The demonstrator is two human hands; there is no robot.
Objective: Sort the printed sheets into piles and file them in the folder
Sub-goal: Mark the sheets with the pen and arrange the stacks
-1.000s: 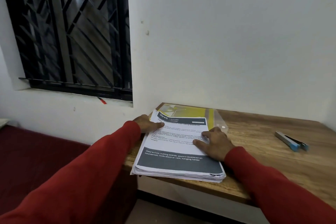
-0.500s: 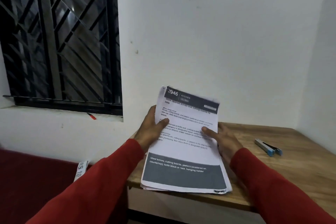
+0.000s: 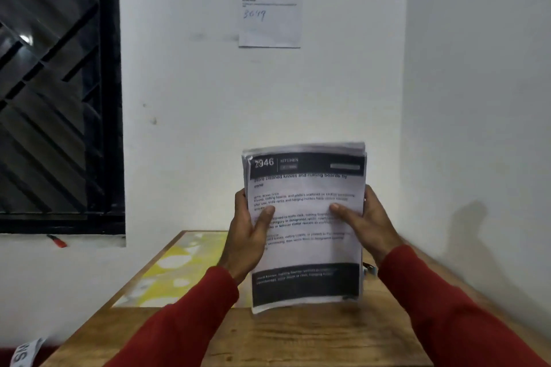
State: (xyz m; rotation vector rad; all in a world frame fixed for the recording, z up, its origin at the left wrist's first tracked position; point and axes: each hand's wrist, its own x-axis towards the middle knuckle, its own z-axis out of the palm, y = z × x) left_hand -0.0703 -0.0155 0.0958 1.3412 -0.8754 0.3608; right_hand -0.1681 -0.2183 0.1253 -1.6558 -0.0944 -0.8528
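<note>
A thick stack of printed sheets [image 3: 307, 250] stands nearly upright above the wooden table [image 3: 298, 334], its top page headed "2946 KITCHEN" with dark bands at top and bottom. My left hand [image 3: 249, 235] grips the stack's left edge, thumb across the front. My right hand [image 3: 365, 223] grips the right edge, thumb also on the front page. A clear plastic folder with a yellow insert [image 3: 182, 271] lies flat on the table's far left part, behind and left of the stack.
A printed notice [image 3: 269, 3] is stuck on the white wall above. A barred dark window [image 3: 56, 92] fills the left, with a red object [image 3: 58, 242] on its sill. Walls close in behind and to the right of the table. A labelled paper strip [image 3: 25, 351] shows bottom left.
Both hands lifted the stack off the table, where it lay flat over the folder, and raised it upright. The yellow folder is now uncovered. The camera tilted up.
</note>
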